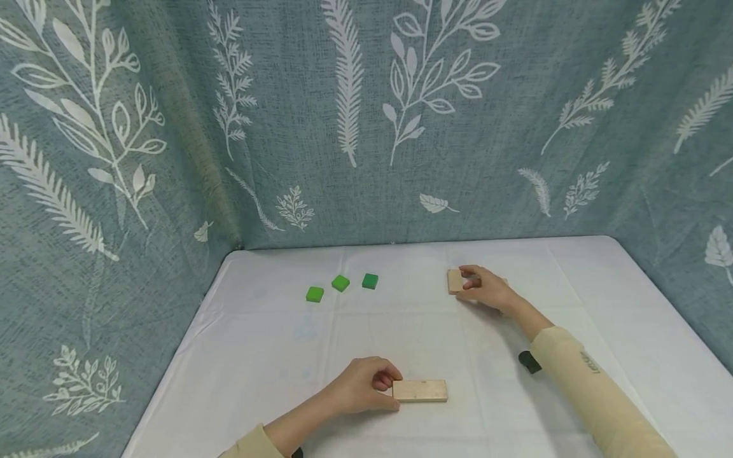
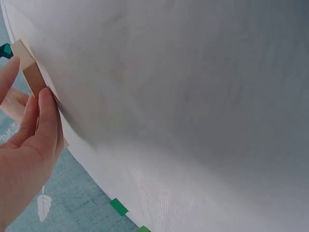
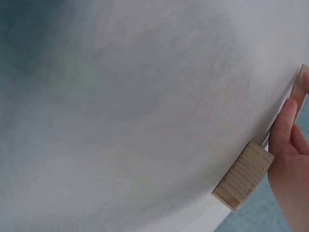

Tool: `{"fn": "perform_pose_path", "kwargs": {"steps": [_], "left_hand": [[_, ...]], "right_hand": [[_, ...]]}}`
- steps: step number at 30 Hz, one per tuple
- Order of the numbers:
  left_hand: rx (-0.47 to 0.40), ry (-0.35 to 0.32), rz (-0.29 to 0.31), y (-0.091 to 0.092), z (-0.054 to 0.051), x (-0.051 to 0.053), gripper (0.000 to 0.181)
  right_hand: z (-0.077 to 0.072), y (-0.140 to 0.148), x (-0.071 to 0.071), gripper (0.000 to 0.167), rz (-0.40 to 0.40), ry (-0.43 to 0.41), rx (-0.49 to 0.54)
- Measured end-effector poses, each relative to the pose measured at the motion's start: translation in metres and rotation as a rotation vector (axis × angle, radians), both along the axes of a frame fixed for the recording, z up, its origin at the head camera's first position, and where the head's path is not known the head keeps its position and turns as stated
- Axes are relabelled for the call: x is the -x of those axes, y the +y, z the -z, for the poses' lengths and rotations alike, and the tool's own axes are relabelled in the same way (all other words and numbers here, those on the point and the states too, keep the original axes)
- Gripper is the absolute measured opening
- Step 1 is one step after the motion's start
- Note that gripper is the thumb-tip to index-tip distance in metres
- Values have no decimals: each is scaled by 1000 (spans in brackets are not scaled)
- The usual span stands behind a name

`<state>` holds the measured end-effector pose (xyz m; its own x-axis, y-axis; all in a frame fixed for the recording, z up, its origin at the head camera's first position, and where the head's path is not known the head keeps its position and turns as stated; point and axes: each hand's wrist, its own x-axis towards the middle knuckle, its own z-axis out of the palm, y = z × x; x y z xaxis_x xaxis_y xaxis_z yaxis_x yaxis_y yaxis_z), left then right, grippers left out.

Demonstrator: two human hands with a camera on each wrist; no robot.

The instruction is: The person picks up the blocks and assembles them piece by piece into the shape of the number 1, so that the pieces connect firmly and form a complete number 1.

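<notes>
In the head view, my left hand (image 1: 366, 385) pinches the left end of a long flat wooden block (image 1: 422, 390) near the front of the table. The left wrist view shows thumb and fingers on either side of that block (image 2: 30, 70). Farther back on the right, my right hand (image 1: 485, 289) holds a smaller wooden block (image 1: 455, 281) between thumb and fingers. A second wooden block (image 3: 244, 176) lies close beside the right hand in the right wrist view; the hand mostly hides it in the head view.
Toward the back left lie a dark green square piece (image 1: 369, 281) and two lighter green squares, one (image 1: 340, 283) in the middle and one (image 1: 314, 294) leftmost. A white cloth covers the table (image 1: 258, 356). Patterned curtains (image 1: 378, 191) stand behind and at both sides.
</notes>
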<state>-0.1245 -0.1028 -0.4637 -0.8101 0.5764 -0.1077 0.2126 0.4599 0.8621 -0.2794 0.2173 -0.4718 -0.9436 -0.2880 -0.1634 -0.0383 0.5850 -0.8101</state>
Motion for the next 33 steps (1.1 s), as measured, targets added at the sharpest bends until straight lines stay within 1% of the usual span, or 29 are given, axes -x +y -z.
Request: {"fn": "perform_pose_path", "kwargs": {"steps": [4,10,17,22,33], "left_hand": [[-16,-30,-9,-2,-1,0,32],[-31,-49,-11,-3,-1,0,31],[-65,-67,-23,-3,1,-1,29],[-71,-61,-31,-2,3,-1,29],[-65,-37,-27,-2,2,-3,29]], "right_hand": [[1,0,0,67,-10,2,14],[1,0,1,67,-9,-6,9],[-2,0,-1,67,4,-19,-1],[-3,0,-1,67,4,-15,-15],[0,-1,-2,65,0,41,-11]]}}
